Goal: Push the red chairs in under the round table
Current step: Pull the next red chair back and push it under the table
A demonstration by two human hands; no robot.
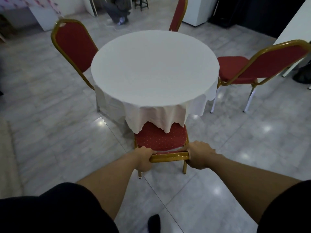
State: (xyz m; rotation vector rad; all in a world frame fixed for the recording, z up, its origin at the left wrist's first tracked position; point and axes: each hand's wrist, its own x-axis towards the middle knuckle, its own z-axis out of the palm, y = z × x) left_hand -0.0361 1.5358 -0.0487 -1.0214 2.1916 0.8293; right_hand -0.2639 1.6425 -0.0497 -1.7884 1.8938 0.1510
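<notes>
A round table [154,68] under a white cloth stands in the middle. The near red chair [161,138] has a gold frame, and its seat sits partly under the cloth's hanging edge. My left hand [143,159] grips the left end of its gold top rail, and my right hand [200,156] grips the right end. A left red chair [74,46] stands close against the table. Behind the table only the back of a far red chair [179,14] shows. The right red chair [262,64] stands with its whole seat out from the table.
Glossy grey floor tiles [58,140] surround the table. A seated person's legs [117,10] are at the back. A white counter [292,31] rises at the right, a covered table [33,9] at the back left, and a dark stool [141,3] beyond.
</notes>
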